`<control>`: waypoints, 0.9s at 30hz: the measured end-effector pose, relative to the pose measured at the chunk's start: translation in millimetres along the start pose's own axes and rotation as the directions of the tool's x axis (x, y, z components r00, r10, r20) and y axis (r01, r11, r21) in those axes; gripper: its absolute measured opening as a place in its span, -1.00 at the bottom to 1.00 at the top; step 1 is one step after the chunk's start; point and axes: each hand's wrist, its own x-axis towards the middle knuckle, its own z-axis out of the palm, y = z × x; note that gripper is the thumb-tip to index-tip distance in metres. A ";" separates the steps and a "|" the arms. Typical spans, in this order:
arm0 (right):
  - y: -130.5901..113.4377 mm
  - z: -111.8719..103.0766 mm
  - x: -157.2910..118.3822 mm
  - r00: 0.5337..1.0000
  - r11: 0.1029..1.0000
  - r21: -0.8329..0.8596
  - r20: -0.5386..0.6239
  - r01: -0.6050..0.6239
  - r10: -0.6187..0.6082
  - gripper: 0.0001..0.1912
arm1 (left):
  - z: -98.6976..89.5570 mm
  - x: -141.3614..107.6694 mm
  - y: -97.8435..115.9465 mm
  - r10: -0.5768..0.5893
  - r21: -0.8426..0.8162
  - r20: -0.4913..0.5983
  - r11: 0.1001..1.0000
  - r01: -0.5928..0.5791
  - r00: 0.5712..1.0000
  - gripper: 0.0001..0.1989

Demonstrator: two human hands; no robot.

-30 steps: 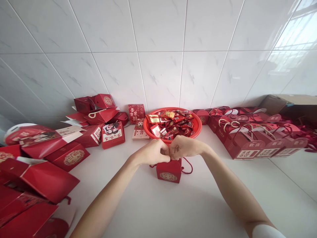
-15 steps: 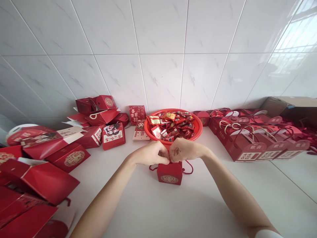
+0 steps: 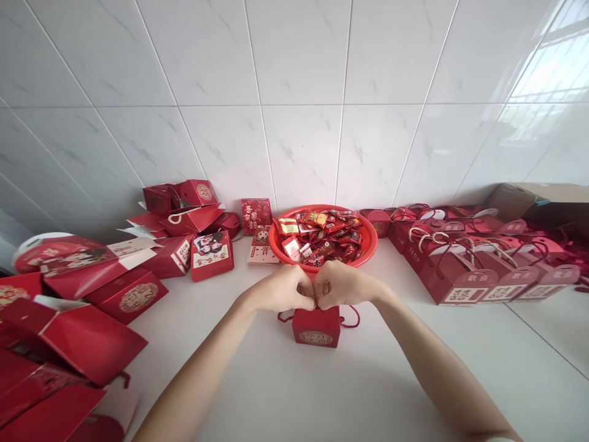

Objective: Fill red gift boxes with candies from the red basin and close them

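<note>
Red gift box (image 3: 316, 326) squared up: medallion (image 3: 316, 338) faces near side, front's long edge left-right; left hand (image 3: 286, 288), right hand (image 3: 344, 285) pinched tight on top.

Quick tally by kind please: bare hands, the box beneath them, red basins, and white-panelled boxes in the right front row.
Left hand and right hand: 2
Small red box: 1
Red basin: 1
White-panelled boxes, right front row: 3
Total: 7

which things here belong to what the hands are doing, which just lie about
Likely involved:
small red cardboard box
left hand
right hand
perhaps round red plastic basin, red wrapped packets

Seemingly idle:
heaped red cardboard boxes
dark-red handled cardboard boxes
brown cardboard carton
</note>
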 end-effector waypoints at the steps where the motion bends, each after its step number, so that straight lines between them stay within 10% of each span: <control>1: 2.7 -2.4 -0.3 0.999 0.999 0.034 0.030 0.031 -0.032 -0.95 | -0.2 -0.6 0.5 -0.010 -0.009 0.007 1.000 0.010 1.000 -0.87; 27: 14.2 -14.0 -4.4 0.991 0.988 0.107 0.059 0.111 -0.118 -0.91 | 1.7 -2.3 0.3 0.068 0.072 -0.017 0.995 -0.067 0.998 -0.87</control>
